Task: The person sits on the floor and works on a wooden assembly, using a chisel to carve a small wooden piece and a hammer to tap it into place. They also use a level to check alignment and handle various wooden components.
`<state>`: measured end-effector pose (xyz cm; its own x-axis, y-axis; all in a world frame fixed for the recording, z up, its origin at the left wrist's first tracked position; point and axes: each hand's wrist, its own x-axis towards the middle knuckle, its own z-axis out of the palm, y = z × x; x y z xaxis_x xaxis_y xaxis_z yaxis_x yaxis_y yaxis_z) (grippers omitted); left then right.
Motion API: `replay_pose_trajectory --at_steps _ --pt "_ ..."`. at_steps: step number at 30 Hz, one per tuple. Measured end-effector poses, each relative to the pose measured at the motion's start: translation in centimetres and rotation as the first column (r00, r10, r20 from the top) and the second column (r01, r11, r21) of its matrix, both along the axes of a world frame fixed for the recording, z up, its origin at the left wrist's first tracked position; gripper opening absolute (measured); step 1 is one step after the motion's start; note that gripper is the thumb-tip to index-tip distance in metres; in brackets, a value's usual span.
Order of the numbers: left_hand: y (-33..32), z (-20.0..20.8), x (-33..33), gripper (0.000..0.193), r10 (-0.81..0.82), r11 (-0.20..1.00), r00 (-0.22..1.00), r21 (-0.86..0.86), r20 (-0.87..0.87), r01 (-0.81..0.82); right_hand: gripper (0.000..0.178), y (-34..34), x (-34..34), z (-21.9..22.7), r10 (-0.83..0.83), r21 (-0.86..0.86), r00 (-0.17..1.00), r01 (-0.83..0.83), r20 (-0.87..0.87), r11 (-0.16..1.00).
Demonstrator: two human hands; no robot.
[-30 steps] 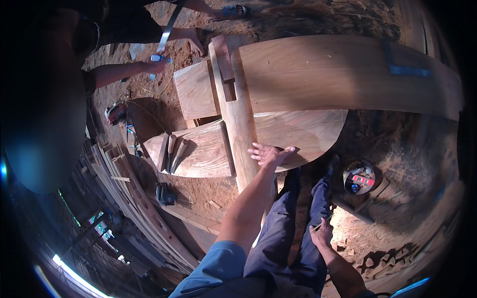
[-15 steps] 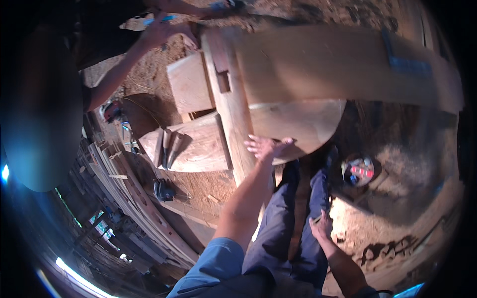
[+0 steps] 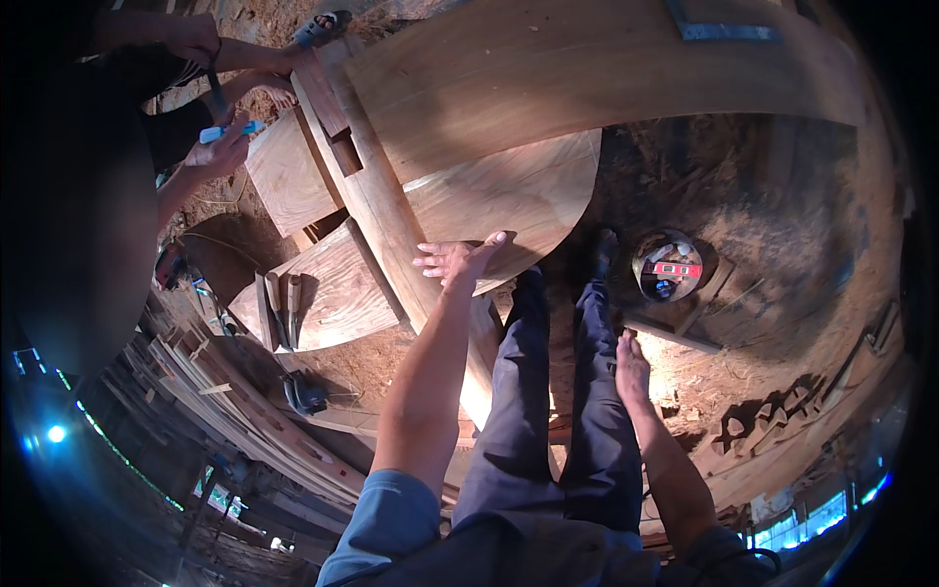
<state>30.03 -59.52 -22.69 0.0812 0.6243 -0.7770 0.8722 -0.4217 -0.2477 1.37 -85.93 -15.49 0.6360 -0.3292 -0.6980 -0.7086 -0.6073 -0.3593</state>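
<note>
My left hand [image 3: 460, 262] lies with fingers spread on a round-edged wooden post [image 3: 386, 230] and the edge of a curved wooden panel [image 3: 523, 191]. A mortise slot [image 3: 345, 154] is cut through the post. Beside my right thigh hangs my right hand [image 3: 633, 370], its fingers curled together. Something thin and dark may be at its fingertips, too small to name. Left of the post, several chisel-like tools with wooden handles [image 3: 293, 298] rest on a pale wooden panel [image 3: 342, 303].
A co-worker's hand [image 3: 223, 147] holds a light-blue object at the upper left. A blue metal square [image 3: 729, 32] lies on the large board [image 3: 606, 78]. Right of my legs stands a round container [image 3: 668, 266] of small items. Long planks [image 3: 245, 411] are stacked lower left.
My view has shifted, so the wooden pieces sit further left and tilted. My left hand stays on the wood. My right hand has moved slightly forward along my leg. The co-worker's hands have shifted.
</note>
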Motion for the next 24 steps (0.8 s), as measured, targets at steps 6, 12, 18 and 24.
replay_pose_trajectory --at_steps 6,12,18,24 --pt "-0.7 0.6 -0.6 0.162 -0.018 0.999 0.995 0.041 0.099 0.014 0.053 -1.1 8.3 0.8 -0.75 0.383 0.65 0.728 -0.121 0.569" --pt "-1.0 1.3 0.8 0.135 -0.498 0.855 0.717 0.137 0.488 0.5 0.042 -0.1 11.1 2.2 -0.833 0.423 0.538 0.789 -0.125 0.446" --pt "-1.9 -0.4 6.1 0.095 -0.572 0.788 0.61 0.162 0.548 0.594 0.031 0.7 11.4 1.8 -0.884 0.498 0.443 0.806 -0.151 0.32" --pt "-6.1 2.7 -0.2 0.071 -0.465 0.22 0.124 -0.021 0.876 0.975 0.03 0.1 17.8 0.0 -0.929 0.606 0.349 0.768 -0.126 0.206"
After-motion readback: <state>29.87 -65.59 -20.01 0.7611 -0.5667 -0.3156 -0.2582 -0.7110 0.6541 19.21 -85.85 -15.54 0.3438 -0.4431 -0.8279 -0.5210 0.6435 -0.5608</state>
